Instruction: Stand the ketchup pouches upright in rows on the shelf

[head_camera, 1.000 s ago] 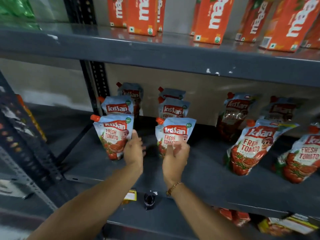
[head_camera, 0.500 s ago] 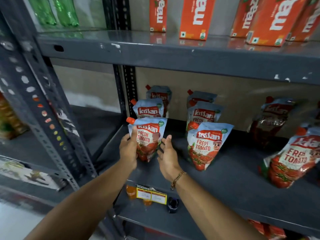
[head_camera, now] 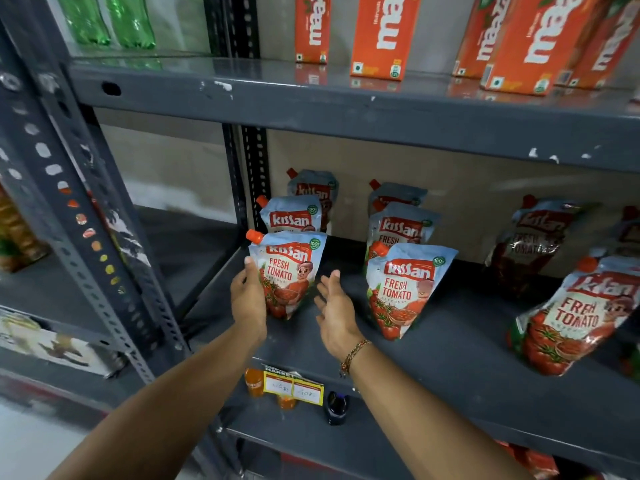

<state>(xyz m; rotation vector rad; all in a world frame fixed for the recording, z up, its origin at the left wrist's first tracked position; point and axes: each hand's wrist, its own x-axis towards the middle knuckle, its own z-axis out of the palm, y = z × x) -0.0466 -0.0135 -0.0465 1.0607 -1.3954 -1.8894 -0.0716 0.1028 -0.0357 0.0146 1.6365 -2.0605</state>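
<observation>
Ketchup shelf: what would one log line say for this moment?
left hand: touching front-left pouch | right hand: open, apart | pouch: upright | rows: three deep, two columns

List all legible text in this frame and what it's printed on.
"Kissan": red logo panel on the front-left blue ketchup pouch beside the left hand, and on the other pouches.
"FRESH TOMATO": front of the same pouch.
"100%": green badge on it; smaller print unreadable.
"maaza": sideways on the orange juice cartons above.
"MARKET": top of the yellow shelf-edge price tag; its handwritten prices too blurred.

Bare forearms, no sleeves — thin beaded bracelet on rt wrist.
</observation>
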